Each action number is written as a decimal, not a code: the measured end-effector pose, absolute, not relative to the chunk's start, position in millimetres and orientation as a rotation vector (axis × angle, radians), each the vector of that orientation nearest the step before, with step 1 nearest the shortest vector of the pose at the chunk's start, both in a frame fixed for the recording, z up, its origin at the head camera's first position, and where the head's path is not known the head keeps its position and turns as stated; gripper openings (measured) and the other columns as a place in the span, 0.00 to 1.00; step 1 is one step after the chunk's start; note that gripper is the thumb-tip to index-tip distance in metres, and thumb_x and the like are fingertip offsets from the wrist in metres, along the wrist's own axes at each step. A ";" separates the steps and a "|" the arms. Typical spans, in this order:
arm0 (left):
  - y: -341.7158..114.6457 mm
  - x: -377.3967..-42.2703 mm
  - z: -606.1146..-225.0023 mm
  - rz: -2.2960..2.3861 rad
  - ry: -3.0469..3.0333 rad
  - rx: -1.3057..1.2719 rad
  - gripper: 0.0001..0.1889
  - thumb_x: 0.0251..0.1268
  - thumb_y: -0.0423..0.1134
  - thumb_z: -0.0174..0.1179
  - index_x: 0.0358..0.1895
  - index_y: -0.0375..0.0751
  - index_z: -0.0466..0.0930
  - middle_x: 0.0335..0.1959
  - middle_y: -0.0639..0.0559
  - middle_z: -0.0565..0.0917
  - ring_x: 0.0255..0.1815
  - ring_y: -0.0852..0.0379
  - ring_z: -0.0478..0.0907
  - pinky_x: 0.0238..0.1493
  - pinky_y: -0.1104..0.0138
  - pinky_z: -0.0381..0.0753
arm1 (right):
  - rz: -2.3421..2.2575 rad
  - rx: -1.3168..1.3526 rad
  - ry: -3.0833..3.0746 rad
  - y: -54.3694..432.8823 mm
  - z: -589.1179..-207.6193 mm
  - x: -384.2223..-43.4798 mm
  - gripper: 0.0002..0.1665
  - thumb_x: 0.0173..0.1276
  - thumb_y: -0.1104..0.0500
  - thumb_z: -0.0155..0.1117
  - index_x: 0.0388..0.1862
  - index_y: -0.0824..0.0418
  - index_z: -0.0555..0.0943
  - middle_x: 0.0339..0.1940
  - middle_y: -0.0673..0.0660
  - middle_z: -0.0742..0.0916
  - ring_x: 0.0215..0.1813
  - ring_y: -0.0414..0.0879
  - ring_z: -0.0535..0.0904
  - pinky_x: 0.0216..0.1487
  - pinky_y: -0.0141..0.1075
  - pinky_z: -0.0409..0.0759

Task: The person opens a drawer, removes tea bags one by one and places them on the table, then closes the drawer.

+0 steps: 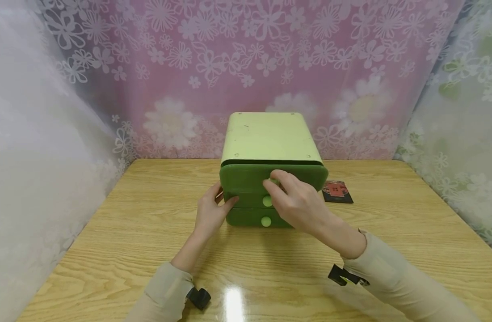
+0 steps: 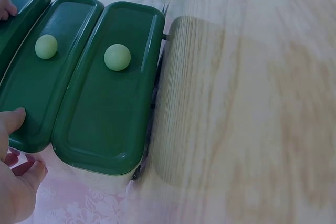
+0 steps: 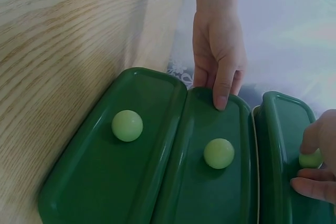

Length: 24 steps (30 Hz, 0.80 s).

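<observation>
A small cabinet (image 1: 270, 136) with a pale green shell stands on the table, with three dark green drawers in its front. Its top drawer (image 1: 243, 176) sticks out slightly ahead of the two below. The right hand (image 1: 302, 203) pinches the round light green knob (image 3: 311, 160) of that drawer between thumb and fingers. At the cabinet's left side, the left hand (image 1: 210, 213) grips the edge, thumb on the face of the middle drawer (image 3: 197, 124) and fingers round the side. The bottom drawer (image 2: 107, 108) sits flush with the middle one, and both have round knobs.
A dark, flat square item (image 1: 337, 192) with a red centre lies on the wooden table (image 1: 141, 250), right of the cabinet. Flowered pink cloth (image 1: 213, 58) hangs behind the table, and pale cloth hangs at both sides.
</observation>
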<state>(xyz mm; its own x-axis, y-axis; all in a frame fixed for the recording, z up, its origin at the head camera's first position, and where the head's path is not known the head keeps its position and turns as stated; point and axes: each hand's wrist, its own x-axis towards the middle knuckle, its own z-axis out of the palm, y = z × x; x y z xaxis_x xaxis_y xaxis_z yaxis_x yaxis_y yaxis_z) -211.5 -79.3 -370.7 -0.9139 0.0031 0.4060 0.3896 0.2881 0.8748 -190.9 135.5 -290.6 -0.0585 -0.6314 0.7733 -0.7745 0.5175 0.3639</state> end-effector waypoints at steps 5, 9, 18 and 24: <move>-79.6 -210.8 -371.4 -1.666 -2.236 -0.353 0.28 0.56 0.35 0.66 0.61 0.39 0.71 0.55 0.44 0.76 0.58 0.48 0.72 0.57 0.62 0.72 | 0.169 1.185 -1.774 135.9 -292.7 -193.3 0.17 0.70 0.66 0.41 0.39 0.70 0.80 0.39 0.66 0.78 0.29 0.53 0.78 0.18 0.37 0.76; -79.5 -210.8 -370.5 -1.677 -2.239 -0.342 0.28 0.56 0.36 0.66 0.62 0.39 0.70 0.57 0.43 0.74 0.60 0.48 0.70 0.57 0.62 0.72 | 0.175 1.177 -1.774 134.7 -292.8 -195.4 0.17 0.70 0.68 0.41 0.39 0.71 0.80 0.39 0.66 0.78 0.31 0.55 0.78 0.19 0.38 0.76; -77.8 -209.9 -365.7 -1.715 -2.254 -0.314 0.29 0.58 0.31 0.64 0.64 0.33 0.67 0.60 0.38 0.71 0.63 0.44 0.66 0.58 0.59 0.70 | 0.180 1.157 -1.784 134.1 -292.4 -199.2 0.19 0.71 0.69 0.38 0.39 0.71 0.80 0.39 0.67 0.79 0.33 0.56 0.79 0.22 0.40 0.78; -78.6 -211.0 -366.9 -1.708 -2.246 -0.331 0.29 0.57 0.32 0.64 0.64 0.34 0.67 0.60 0.39 0.71 0.63 0.45 0.66 0.58 0.61 0.70 | 0.176 1.158 -1.794 134.3 -292.3 -202.0 0.19 0.71 0.69 0.39 0.39 0.72 0.80 0.39 0.67 0.78 0.33 0.56 0.79 0.20 0.39 0.77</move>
<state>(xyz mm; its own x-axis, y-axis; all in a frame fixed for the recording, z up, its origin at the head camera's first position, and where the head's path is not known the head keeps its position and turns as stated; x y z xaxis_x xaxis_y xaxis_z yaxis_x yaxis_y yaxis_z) -211.0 -78.6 -366.9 -0.9286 0.0022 0.3712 0.3583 0.2665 0.8948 -202.0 134.3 -292.3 -0.0912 -0.6283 0.7726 -0.7663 0.5398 0.3485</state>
